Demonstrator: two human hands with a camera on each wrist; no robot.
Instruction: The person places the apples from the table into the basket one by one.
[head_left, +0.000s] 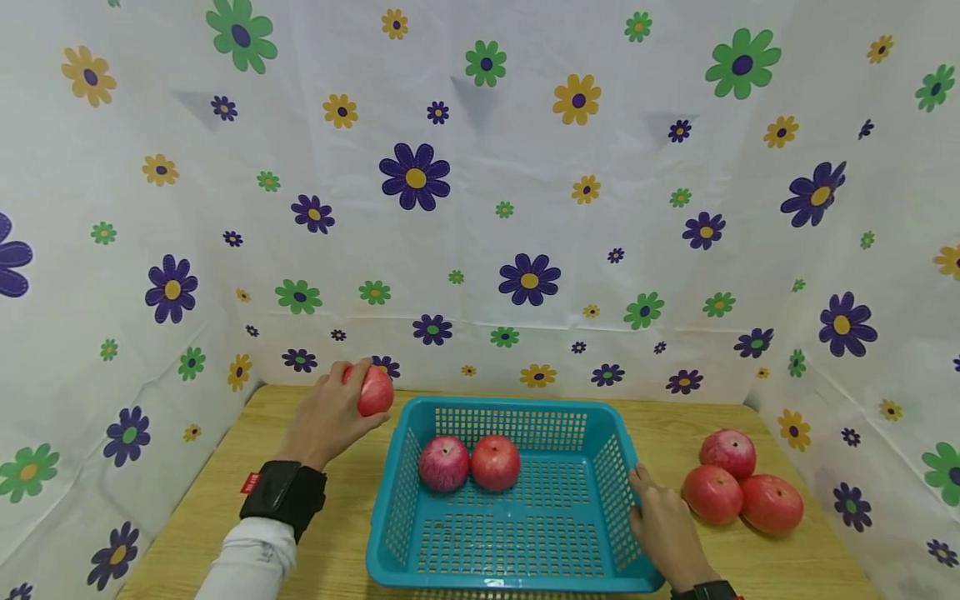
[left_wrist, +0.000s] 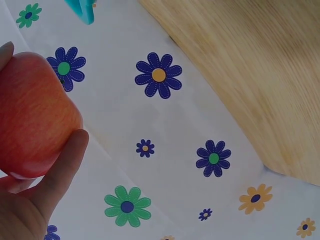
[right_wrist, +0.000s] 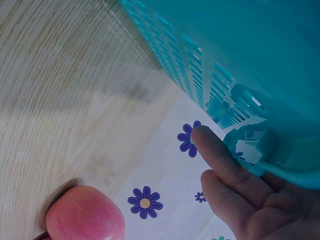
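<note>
My left hand [head_left: 328, 418] holds a red apple [head_left: 377, 392] in the air, left of the blue basket's back corner. In the left wrist view the fingers wrap this apple [left_wrist: 35, 117] from both sides. The blue plastic basket [head_left: 517, 582] stands on the table with two apples inside, a streaked dark red one [head_left: 444, 464] and a plainer red one [head_left: 495, 463], side by side at its left. At the basket's right side my right hand [head_left: 666, 527] grips the rim, with fingers [right_wrist: 220, 155] along the outer wall in the right wrist view and the thumb mostly hidden there.
Three more apples sit together on the wooden table [head_left: 330, 533] right of the basket: a streaked one [head_left: 727, 454] behind, and two red ones, left [head_left: 712, 494] and right [head_left: 772, 504]. A white flowered cloth [head_left: 480, 233] encloses the table at the back and both sides.
</note>
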